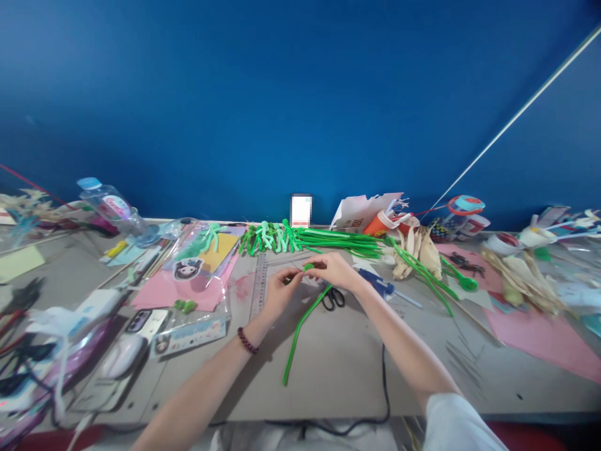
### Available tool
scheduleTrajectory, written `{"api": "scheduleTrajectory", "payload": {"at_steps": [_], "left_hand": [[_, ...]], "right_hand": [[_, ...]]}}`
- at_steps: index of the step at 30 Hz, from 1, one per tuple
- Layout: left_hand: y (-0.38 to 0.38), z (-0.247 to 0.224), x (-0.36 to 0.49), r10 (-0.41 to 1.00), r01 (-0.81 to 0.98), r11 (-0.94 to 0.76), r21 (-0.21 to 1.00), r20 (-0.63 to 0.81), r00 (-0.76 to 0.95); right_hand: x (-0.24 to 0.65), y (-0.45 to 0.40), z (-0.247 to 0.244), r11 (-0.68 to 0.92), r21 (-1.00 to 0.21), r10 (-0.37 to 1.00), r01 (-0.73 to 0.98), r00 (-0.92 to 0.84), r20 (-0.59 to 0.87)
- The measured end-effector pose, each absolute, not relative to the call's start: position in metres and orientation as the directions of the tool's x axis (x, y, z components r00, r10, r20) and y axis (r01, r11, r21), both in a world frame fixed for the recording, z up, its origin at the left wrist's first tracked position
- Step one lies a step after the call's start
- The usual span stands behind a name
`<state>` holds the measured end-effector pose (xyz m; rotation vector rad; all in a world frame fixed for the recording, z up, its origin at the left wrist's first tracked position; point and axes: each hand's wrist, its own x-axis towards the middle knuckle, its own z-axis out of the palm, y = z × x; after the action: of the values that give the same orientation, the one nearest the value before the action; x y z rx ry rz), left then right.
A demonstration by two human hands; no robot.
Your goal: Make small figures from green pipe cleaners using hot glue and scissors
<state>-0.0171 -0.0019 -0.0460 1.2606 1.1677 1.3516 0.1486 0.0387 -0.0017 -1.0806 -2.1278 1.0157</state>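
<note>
In the head view, a small green piece [308, 267] sits above the middle of the bench [338, 376], pinched between the fingertips of the left hand [278, 293] and the right hand [335, 270]; it is rounded and fuzzy, its long axis too covered to tell. A green stem [297, 338], slender, fuzzy and slightly bent, slants from beneath the right hand toward the near edge and leftward; whether it joins the piece cannot be told. Black-handled scissors [333, 299] lie just beside the stem's upper end. A clear, flat ruler [260, 285] lies left of the hands, a blue glue gun [375, 282] right of them; behind, a bundle of green stems [340, 240] runs crosswise, near papery, pale husks [425, 254].
</note>
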Motion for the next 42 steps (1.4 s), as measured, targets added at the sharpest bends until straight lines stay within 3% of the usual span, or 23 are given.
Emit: {"api": "scheduleTrajectory", "payload": {"at_steps": [5, 12, 18, 25, 34, 37, 42], "left_hand": [[-0.001, -0.047, -0.019, 0.993, -0.035, -0.114, 0.993, 0.113, -0.024], [0.001, -0.045, -0.020, 1.000, -0.185, 0.001, 0.983, 0.002, 0.019], [0.004, -0.050, -0.021, 0.999, -0.347, 0.026, 0.937, -0.032, -0.010], [0.001, -0.052, -0.019, 0.981, -0.491, 0.140, 0.860, -0.189, -0.052], [0.000, -0.046, -0.020, 0.992, -0.237, 0.098, 0.967, -0.114, -0.055], [-0.002, -0.048, -0.018, 0.992, -0.231, 0.107, 0.967, -0.118, -0.034], [-0.001, -0.050, -0.018, 0.988, -0.319, 0.155, 0.935, -0.156, 0.022]], "right_hand": [[0.147, 0.037, 0.001, 0.408, -0.793, 0.844, 0.452, -0.518, 0.139], [0.140, 0.036, 0.002, 0.299, -0.892, 0.866, 0.338, -0.489, 0.105], [0.125, 0.033, -0.011, 0.229, -0.925, 0.928, 0.303, -0.354, 0.114], [0.114, 0.032, -0.032, 0.206, -0.932, 0.966, 0.297, -0.212, 0.146], [0.143, 0.045, -0.009, 0.204, -0.932, 0.867, 0.300, -0.498, 0.030], [0.148, 0.047, -0.005, 0.188, -0.937, 0.838, 0.294, -0.546, -0.003], [0.152, 0.051, -0.003, 0.221, -0.946, 0.847, 0.238, -0.528, 0.065]]}}
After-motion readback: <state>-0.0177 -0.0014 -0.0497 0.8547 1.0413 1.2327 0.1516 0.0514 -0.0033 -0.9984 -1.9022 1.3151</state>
